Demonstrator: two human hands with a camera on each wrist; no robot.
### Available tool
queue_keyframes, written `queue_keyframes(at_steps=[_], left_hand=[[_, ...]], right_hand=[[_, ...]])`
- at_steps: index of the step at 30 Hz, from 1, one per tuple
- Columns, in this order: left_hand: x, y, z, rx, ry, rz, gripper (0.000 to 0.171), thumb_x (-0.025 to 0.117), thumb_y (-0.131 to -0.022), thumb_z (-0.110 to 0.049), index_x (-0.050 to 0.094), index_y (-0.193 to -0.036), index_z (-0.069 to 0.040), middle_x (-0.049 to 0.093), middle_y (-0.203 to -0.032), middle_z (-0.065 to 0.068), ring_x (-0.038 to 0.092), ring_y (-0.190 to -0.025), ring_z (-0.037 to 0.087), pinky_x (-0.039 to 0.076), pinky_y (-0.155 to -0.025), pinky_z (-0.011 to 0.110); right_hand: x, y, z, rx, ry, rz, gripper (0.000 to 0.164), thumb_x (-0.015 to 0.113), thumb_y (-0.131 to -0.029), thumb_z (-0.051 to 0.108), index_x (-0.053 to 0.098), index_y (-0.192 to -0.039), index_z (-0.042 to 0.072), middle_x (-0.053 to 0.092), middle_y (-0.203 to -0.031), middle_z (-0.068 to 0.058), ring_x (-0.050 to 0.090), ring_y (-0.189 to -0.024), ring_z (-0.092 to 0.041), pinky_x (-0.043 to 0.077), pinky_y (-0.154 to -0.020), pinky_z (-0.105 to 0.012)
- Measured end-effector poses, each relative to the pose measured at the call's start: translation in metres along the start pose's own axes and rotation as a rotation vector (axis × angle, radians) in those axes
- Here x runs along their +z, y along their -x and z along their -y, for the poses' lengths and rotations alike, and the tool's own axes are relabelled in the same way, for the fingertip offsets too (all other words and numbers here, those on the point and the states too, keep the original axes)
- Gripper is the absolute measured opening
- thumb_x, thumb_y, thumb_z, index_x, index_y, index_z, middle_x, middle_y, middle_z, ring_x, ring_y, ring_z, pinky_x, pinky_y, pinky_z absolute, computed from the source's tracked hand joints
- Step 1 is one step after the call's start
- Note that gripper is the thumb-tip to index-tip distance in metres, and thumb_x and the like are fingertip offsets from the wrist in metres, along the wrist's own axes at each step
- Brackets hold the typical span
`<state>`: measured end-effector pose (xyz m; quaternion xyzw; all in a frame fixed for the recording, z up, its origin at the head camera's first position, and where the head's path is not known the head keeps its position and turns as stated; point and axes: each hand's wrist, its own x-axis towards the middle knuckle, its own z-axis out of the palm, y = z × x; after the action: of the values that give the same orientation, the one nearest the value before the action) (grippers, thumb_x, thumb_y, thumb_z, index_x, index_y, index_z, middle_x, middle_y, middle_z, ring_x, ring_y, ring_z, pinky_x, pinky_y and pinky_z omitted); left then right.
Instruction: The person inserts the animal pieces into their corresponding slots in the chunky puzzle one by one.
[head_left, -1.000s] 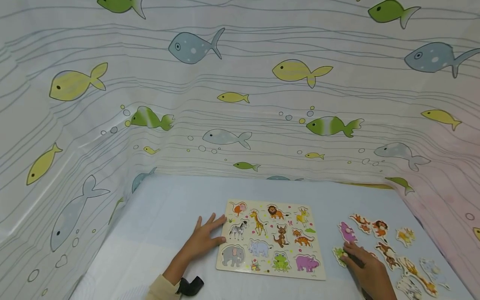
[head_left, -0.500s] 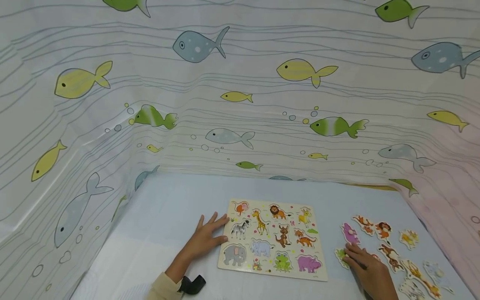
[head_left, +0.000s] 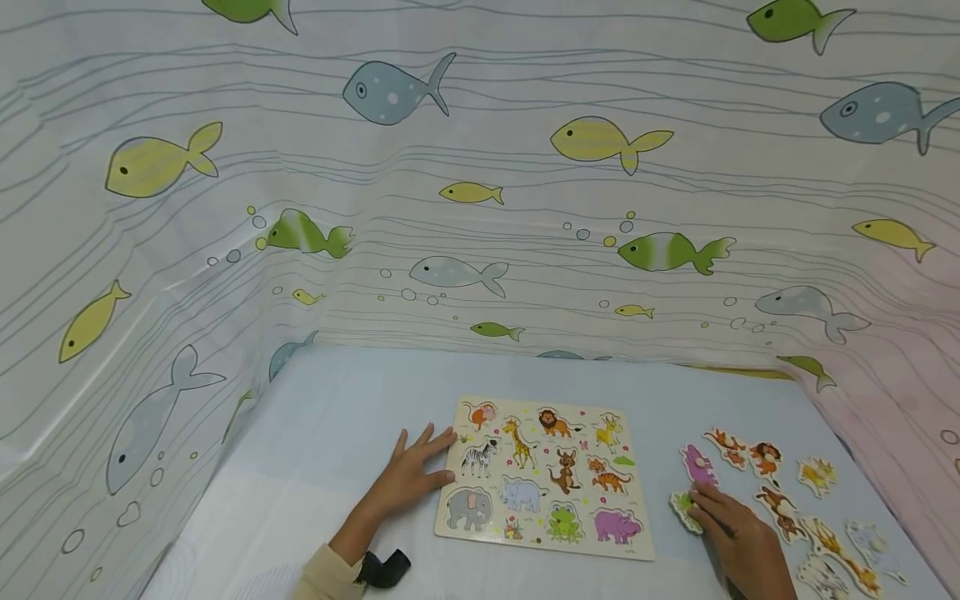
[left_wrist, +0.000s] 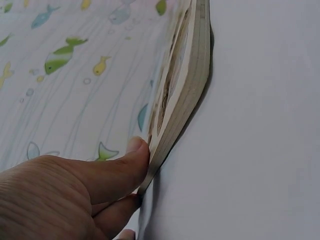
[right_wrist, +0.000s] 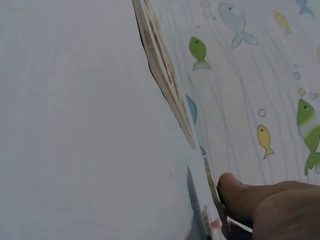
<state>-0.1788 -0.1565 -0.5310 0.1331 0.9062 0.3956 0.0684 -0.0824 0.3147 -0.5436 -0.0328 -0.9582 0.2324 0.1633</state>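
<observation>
A wooden animal puzzle board (head_left: pixel 585 546), printed with a lion, zebra, giraffe, frog and other animals, lies flat on the table. My left hand (head_left: pixel 405 482) rests at its left side with fingers spread, the fingertips and thumb at the edge. The left wrist view shows that thumb against the board's side (left_wrist: pixel 187 102). To the right of the board, my right hand (head_left: pixel 738 533) pinches a green frog puzzle piece (head_left: pixel 682 507), which is tilted. Seen edge-on in the right wrist view, the piece (right_wrist: pixel 215 192) has the thumb (right_wrist: pixel 232 185) at its face.
A purple hippo piece (head_left: pixel 697 462) lies just beyond the right hand. Several other animal pieces are spread at the right, among them a lion (head_left: pixel 766 460), a giraffe (head_left: pixel 832 546) and a zebra (head_left: pixel 821 577). A fish-printed sheet (head_left: pixel 480 233) walls the table's back and sides.
The frog piece has tipped up in my right hand's fingers, where it lay flatter before. The left hand and the board keep their places; the head view shifted slightly.
</observation>
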Motion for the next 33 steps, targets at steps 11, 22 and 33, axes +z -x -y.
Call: queue_keyframes(at_steps=[11, 22, 33], left_hand=[[0.002, 0.000, -0.002, -0.037, 0.019, 0.001, 0.066, 0.078, -0.085, -0.026, 0.054, -0.146, -0.018, 0.048, -0.154, 0.003, 0.024, -0.153, 0.035, -0.008, -0.126, 0.059], [0.003, -0.001, -0.003, -0.025, 0.024, 0.002, 0.067, 0.078, -0.084, -0.025, 0.053, -0.145, -0.016, 0.049, -0.153, 0.004, 0.025, -0.152, 0.034, -0.007, -0.126, 0.057], [0.001, -0.001, -0.001, -0.030, 0.016, 0.007, 0.063, 0.078, -0.084, -0.025, 0.056, -0.143, -0.017, 0.048, -0.153, 0.001, 0.024, -0.153, 0.033, -0.007, -0.127, 0.055]], right_hand=[[-0.004, -0.001, -0.003, -0.203, -0.054, -0.212, 0.036, 0.082, -0.076, 0.000, 0.077, -0.111, 0.008, 0.073, -0.118, -0.015, 0.035, -0.117, 0.028, 0.026, -0.092, 0.012], [-0.011, -0.002, 0.010, -0.239, -0.116, -0.206, 0.040, 0.079, -0.075, -0.008, 0.076, -0.113, 0.004, 0.074, -0.117, -0.015, 0.035, -0.126, 0.027, 0.025, -0.097, 0.010], [-0.010, -0.005, 0.032, -0.335, -0.111, -0.151, 0.047, 0.080, -0.073, -0.009, 0.076, -0.115, 0.012, 0.074, -0.121, -0.007, 0.039, -0.125, 0.026, 0.027, -0.098, 0.009]])
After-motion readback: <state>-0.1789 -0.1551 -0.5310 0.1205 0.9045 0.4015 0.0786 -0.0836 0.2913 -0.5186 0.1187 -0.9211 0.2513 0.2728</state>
